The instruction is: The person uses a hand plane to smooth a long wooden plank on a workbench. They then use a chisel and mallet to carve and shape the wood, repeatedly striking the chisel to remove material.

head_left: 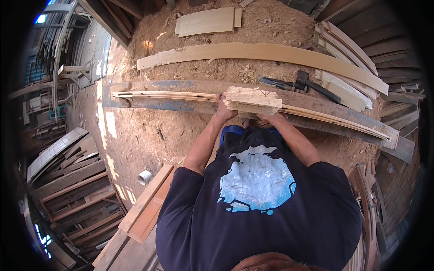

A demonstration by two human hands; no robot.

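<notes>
A pale wooden block (253,100) with a rough, splintery top lies across long thin wooden strips (167,95) that stand side by side on a worn beam bench (190,107). My left hand (224,109) is closed round the block's left end. At the near right side, my right hand (271,118) grips the block from below, its fingers largely hidden. Beyond the block, a hammer (318,86) with a dark head lies on the bench beside a blue-grey metal tool (278,83) whose kind I cannot make out.
Behind the bench lies a long curved-looking board (253,52) on sawdust-covered ground (181,74). Short boards (208,22) lie farther back. Stacked planks (348,54) rise at the right, and lumber (79,194) fills the left. A white pipe piece (144,177) sits near planks (147,198).
</notes>
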